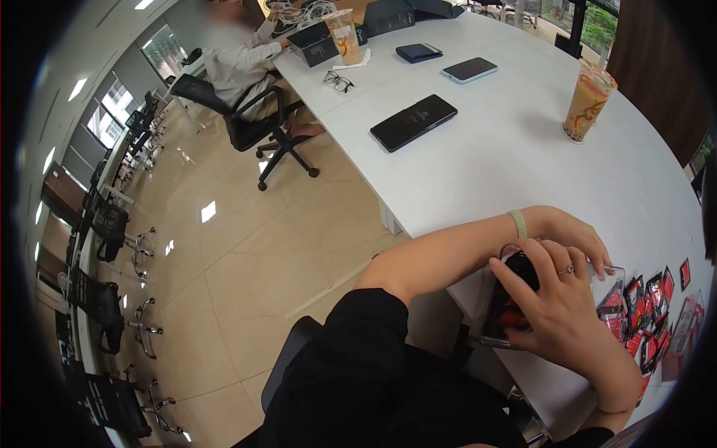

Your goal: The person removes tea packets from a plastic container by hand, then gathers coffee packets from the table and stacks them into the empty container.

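A clear plastic box with small red and black packets inside rests at the near edge of the white table. My left hand, below a wristband, curls around the far side of the box, fingertips on its edge. Across the top lies my right hand, with a ring on one finger; its thumb and forefinger are apart and grip over the box. Black and red packets show between them, partly hidden by the hand. Several loose red and black packets lie to the right of the box.
A drink cup, black phone, light-blue-edged phone, dark wallet and glasses are on the table. Farther off stand another cup and black boxes. A person sits at the far left.
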Motion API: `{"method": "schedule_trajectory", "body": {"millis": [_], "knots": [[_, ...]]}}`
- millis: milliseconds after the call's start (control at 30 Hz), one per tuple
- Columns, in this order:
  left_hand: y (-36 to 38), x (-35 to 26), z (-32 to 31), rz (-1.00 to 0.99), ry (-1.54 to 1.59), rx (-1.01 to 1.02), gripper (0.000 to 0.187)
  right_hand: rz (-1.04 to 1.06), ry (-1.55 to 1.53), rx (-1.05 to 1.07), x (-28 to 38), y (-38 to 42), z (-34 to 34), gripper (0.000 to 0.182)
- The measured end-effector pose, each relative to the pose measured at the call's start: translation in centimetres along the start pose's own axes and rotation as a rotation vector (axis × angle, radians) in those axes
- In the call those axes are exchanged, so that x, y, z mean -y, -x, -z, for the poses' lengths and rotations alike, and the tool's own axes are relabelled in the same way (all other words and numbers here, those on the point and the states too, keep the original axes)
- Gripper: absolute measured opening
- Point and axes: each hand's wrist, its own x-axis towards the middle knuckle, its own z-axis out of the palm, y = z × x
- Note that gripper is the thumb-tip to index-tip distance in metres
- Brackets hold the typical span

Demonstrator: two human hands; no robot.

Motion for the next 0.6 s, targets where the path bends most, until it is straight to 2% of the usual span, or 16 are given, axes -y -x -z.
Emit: {"method": "schedule_trajectory", "body": {"millis": [167, 267, 333, 400, 467, 533, 600], "knots": [[-0.3, 0.7, 0.4, 0.02, 0.085, 0.027, 0.041, -0.038, 0.057, 0.042, -0.5, 1.0, 0.7, 0.068], [-0.1, 0.8, 0.9, -0.121, -0.171, 0.078, 0.038, -0.07, 0.081, 0.062, -1.2, 2.0, 1.1, 0.068], [-0.1, 0.9, 0.9, -0.117, -0.135, 0.088, 0.038, -0.12, 0.069, 0.1, -1.7, 3.1, 1.3, 0.071], [-1.0, 2.3, 1.5, -0.07, -0.042, 0.108, 0.029, -0.166, 0.087, 0.124, -2.1, 3.8, 1.9, 0.07], [-0.1, 1.3, 1.3, -0.125, -0.154, 0.107, 0.031, -0.203, 0.111, 0.147, -2.5, 4.6, 2.4, 0.068], [-0.2, 0.7, 1.4, -0.013, -0.072, 0.156, 0.035, -0.208, 0.148, 0.165, -2.8, 5.6, 2.5, 0.066], [-0.8, 1.5, 1.2, -0.031, 0.025, 0.177, 0.037, -0.235, 0.187, 0.173, -3.4, 6.5, 2.3, 0.066]]}}
